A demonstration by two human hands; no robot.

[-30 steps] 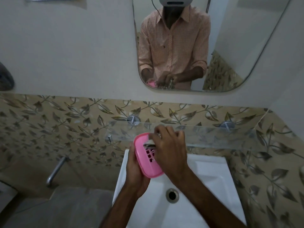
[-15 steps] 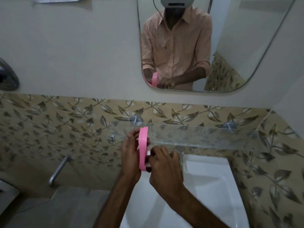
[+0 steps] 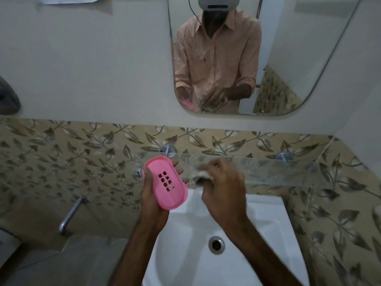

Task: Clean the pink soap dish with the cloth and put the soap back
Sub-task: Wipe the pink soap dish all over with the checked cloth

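The pink soap dish [image 3: 167, 182] is an oval tray with drain holes in its middle, tilted so its inside faces me. My left hand [image 3: 152, 195] holds it from beneath and along its left edge, above the left rim of the basin. My right hand [image 3: 222, 188] is closed around a small pale cloth [image 3: 201, 176], a bit of which sticks out by the fingers. That hand is just right of the dish, not touching it, in front of the glass shelf. No soap is visible.
A white wash basin [image 3: 257, 234] with a drain [image 3: 216, 245] lies below my hands. A glass shelf [image 3: 278, 170] runs along the leaf-patterned tiles. A mirror [image 3: 288, 58] hangs above it. A metal tap [image 3: 71, 215] juts from the wall at lower left.
The dish has turned from edge-on to face me. My right hand has come off the dish and moved right toward the shelf with the cloth.
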